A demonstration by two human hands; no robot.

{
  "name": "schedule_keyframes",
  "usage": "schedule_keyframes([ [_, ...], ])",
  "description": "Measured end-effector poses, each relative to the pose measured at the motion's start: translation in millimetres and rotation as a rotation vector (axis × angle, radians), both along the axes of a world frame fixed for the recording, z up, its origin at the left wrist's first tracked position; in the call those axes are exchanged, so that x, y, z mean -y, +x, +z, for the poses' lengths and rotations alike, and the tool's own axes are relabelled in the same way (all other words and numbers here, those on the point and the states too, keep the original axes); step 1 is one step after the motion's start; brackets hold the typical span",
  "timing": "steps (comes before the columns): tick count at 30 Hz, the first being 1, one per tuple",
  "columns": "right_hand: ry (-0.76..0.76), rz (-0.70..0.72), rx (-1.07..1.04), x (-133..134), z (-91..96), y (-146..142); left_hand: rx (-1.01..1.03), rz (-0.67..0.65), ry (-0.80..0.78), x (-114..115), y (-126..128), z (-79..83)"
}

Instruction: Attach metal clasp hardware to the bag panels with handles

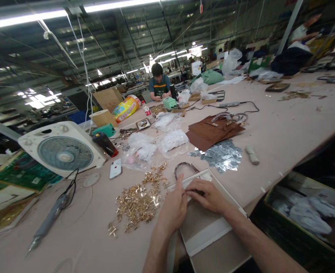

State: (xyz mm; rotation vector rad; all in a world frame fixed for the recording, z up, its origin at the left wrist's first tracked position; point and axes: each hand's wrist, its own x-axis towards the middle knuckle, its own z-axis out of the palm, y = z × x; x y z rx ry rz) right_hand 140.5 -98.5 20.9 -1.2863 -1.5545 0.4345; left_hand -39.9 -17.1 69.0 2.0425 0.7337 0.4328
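item inspected: a brown loop handle [186,163], found at the far edge of the pale tray [204,238]. the loop lies just beyond the hands as seen by the wearer. the left hand [175,204] is the nearer, its raised finger overlapping the loop's left end; the right hand [207,194] is over the tray's far part, slightly farther from the loop.

orientation: the loop bows away from the wearer. its visible span, the long axis, runs roughly along the tray's far edge, with the right end at that edge and the left end hidden behind the left hand. the tray's own long axis runs away from the wearer, leaning left.

hand condition: the two hands meet at the tray's far end, fingertips drawn together. whether either is closed on the loop or a small part cannot be told.

surroundings: gold fittings [139,204] are heaped left of the tray; silver plates [223,156] are spread beyond it.
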Motion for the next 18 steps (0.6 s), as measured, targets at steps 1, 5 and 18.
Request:
schedule_keyframes([
  [1,-0.01,0.01,-0.005,0,0.1,0,-0.006,0.002,0.006,0,-1,0.3],
  [5,-0.048,0.031,0.015,-1,-0.7,-1,-0.054,0.006,0.036,-2,-2,-4.4],
  [18,-0.034,0.002,0.176,-4,-8.6,-4,0.103,0.211,-0.312,-4,-3,-35.8],
])
